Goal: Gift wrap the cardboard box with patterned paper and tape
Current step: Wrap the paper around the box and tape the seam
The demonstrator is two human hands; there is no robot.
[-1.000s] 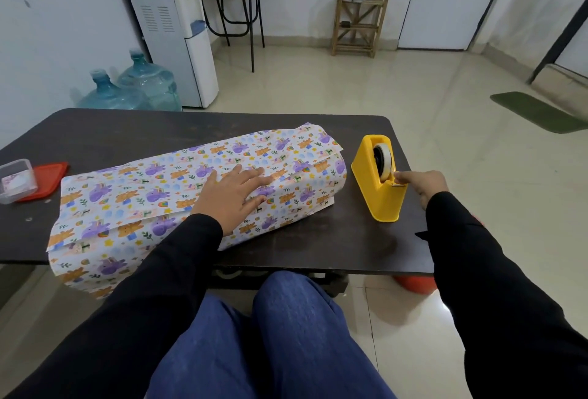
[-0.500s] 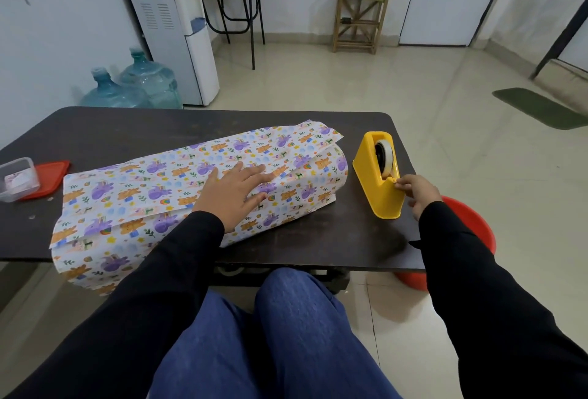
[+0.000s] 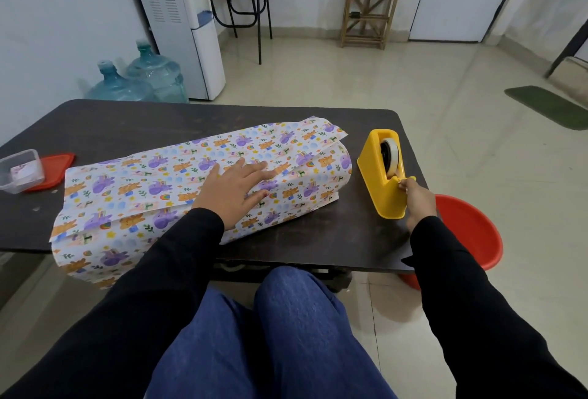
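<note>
The cardboard box lies hidden under white patterned paper [image 3: 133, 188] with purple and orange animals, stretched diagonally across the dark table [image 3: 127, 121]. My left hand [image 3: 235, 190] presses flat on the overlapping paper seam, fingers spread. A yellow tape dispenser [image 3: 378, 175] stands at the table's right side, its white tape roll [image 3: 390, 153] upright inside. My right hand [image 3: 416, 199] is at the dispenser's near cutter end, fingertips pinched on the tape end there. The paper's left end hangs past the table's front edge.
A clear plastic container [image 3: 20, 169] rests on a red lid [image 3: 52, 166] at the table's left. A red basin [image 3: 471, 233] sits on the floor right of the table. Water jugs [image 3: 140, 80], a dispenser [image 3: 181, 23] and a wooden rack [image 3: 369, 7] stand behind.
My right hand shifted slightly along the dispenser's near end and now pinches at the cutter. My left hand stayed pressed on the paper.
</note>
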